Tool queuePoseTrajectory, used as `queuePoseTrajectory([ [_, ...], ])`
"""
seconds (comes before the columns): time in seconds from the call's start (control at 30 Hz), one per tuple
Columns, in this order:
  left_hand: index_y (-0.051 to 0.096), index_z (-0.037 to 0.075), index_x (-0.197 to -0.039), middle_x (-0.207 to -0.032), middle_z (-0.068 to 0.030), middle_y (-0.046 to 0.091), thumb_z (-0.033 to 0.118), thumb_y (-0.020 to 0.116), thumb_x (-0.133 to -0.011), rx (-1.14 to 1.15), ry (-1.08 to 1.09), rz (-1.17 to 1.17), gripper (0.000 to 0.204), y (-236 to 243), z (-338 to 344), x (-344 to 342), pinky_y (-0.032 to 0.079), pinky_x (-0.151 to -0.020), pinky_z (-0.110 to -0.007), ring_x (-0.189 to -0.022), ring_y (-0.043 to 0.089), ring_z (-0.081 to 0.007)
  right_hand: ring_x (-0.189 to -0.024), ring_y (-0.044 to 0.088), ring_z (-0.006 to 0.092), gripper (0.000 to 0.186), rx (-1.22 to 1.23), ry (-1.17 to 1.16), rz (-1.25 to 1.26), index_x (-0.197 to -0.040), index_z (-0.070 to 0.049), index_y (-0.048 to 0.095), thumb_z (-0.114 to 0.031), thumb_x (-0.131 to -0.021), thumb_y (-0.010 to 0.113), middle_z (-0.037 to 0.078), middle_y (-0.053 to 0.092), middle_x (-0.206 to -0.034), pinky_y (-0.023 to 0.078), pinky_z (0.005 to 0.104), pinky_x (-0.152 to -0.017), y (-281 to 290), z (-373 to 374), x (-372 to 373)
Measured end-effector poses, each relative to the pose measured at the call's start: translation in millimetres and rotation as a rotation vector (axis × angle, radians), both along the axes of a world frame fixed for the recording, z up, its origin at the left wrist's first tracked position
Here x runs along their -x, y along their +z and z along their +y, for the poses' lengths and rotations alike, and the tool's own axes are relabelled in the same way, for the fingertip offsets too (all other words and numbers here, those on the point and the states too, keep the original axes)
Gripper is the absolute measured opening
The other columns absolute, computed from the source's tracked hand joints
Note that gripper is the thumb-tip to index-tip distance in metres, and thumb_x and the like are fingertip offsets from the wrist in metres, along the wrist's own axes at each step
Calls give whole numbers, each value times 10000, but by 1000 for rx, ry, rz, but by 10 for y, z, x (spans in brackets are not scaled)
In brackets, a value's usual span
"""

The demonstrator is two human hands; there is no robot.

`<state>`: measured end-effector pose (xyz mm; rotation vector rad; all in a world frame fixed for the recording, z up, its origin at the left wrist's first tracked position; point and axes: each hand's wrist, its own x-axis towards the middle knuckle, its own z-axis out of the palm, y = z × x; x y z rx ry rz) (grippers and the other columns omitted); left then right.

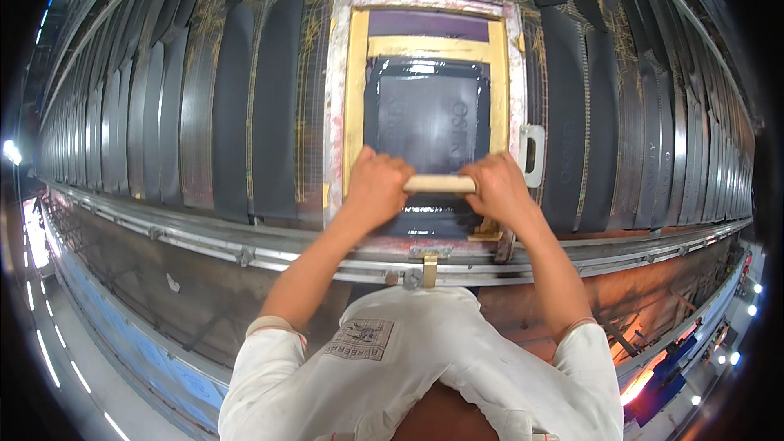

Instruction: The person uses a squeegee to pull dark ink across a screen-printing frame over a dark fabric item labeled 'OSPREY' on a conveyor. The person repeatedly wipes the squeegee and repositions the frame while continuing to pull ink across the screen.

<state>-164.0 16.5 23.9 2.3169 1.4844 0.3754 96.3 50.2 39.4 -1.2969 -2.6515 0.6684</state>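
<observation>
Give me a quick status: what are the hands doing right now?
Left hand and right hand both grip the wooden squeegee handle. Squeegee sits at the near end of the printing screen. Nothing blocking.

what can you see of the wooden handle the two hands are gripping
The wooden handle is a pale, rounded bar lying level across the near end of the printing screen. Only its short middle stretch shows; the left hand and right hand close over its ends. Below it lies glossy black ink. Its blade cannot be seen.

squeegee [439, 184] on screen frame [336, 114], fabric panels [273, 98] beside
</observation>
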Motion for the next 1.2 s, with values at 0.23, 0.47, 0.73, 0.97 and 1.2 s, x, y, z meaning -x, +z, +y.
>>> queuePoseTrajectory([
  [0.23,787,118,-868,-763,-116,734,264,887,-692,-45,-29,61,249,75,1601,222,531,-782,-454,-773,715,-335,-817,732,399,286,88,-75,-42,-969,-95,786,-248,-739,859,184,750,-833,583,469,-782,-50,1565,206],
  [0.47,812,156,-977,-810,-131,751,343,898,-697,13,48,105,348,188,1892,200,540,-788,-451,-825,730,-334,-798,736,375,296,204,-127,-77,-990,-47,774,-218,-766,865,195,737,-786,571,453,-766,113,1917,292],
  [0.73,748,126,-802,-709,-88,701,244,887,-683,-60,-19,26,218,63,1153,95,522,-727,-460,-750,710,-323,-803,719,383,177,71,-101,-23,-871,-110,764,-200,-736,835,164,732,-780,563,482,-764,75,1095,161],
  [0.97,741,153,-890,-863,-15,703,132,820,-676,-73,-10,9,229,-77,-226,-15,413,-800,-408,-790,632,-235,-911,701,326,295,29,-58,8,-952,-80,745,-145,-692,869,112,737,-910,522,456,-803,-94,-252,27],
  [1.2,745,140,-973,-965,-4,711,112,821,-659,-28,18,9,323,-220,-355,6,421,-848,-409,-906,622,-233,-1036,662,396,389,-360,-834,272,-1218,-94,715,-376,-950,710,200,721,-1142,508,485,-921,-636,559,-647],
])
